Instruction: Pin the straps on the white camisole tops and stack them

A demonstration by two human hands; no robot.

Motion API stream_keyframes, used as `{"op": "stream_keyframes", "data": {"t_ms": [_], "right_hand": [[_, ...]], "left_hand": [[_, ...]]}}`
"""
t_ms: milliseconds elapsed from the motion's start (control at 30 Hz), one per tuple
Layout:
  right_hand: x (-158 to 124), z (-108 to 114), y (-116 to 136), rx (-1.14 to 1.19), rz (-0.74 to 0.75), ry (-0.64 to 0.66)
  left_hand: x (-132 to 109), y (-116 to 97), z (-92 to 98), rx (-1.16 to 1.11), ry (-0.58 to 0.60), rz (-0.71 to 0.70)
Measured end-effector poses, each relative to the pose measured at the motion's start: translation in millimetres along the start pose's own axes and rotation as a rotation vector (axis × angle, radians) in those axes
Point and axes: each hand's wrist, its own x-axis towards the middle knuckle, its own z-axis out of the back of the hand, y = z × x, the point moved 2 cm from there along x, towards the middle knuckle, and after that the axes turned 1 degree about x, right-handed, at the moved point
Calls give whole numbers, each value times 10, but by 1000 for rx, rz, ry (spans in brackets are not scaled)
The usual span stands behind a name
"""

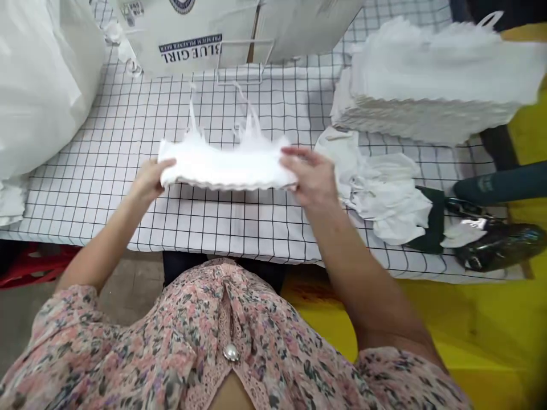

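My left hand [150, 177] and my right hand [311, 171] stretch a white strapped bralette [222, 165] between them, just above the table. The left fingers pinch its left end, thumb on top. The right fingers close on the opposite end. Its wavy lower edge faces me, and two thin straps, smeared by motion, rise from the far edge. Right of my right hand lies a loose pile of white cloth pieces [384, 193]. Behind that pile is a tall stack of similar white garments [440, 80].
A checked cloth [128, 210] covers the table. A printed carton [192, 40] stands at the back, with a white wire frame [245, 62] before it. A big white bag [43, 85] fills the left. A dark green cylinder [499, 183] and a shiny black item [499, 245] lie at right.
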Motion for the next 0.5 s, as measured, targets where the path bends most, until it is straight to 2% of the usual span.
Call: {"op": "stream_keyframes", "data": {"t_ms": [67, 100, 167, 267, 367, 433, 500], "right_hand": [[-302, 123, -391, -28, -136, -27], [-412, 187, -507, -40, -178, -36], [-583, 305, -609, -63, -208, -44], [-815, 431, -623, -113, -192, -38], [-1080, 537, -648, -166, -225, -35], [-1219, 632, -620, -258, -242, 33], [-1249, 746, -490, -450, -221, 150]], "left_hand": [[-13, 490, 154, 34, -13, 92], [-38, 654, 212, 29, -2, 88], [-117, 850, 294, 15, 45, 47], [-273, 980, 369, 59, 101, 21], [-432, 1086, 450, 116, 97, 13], [-521, 1123, 537, 186, 94, -13], [-584, 1089, 641, 397, 65, -97]]}}
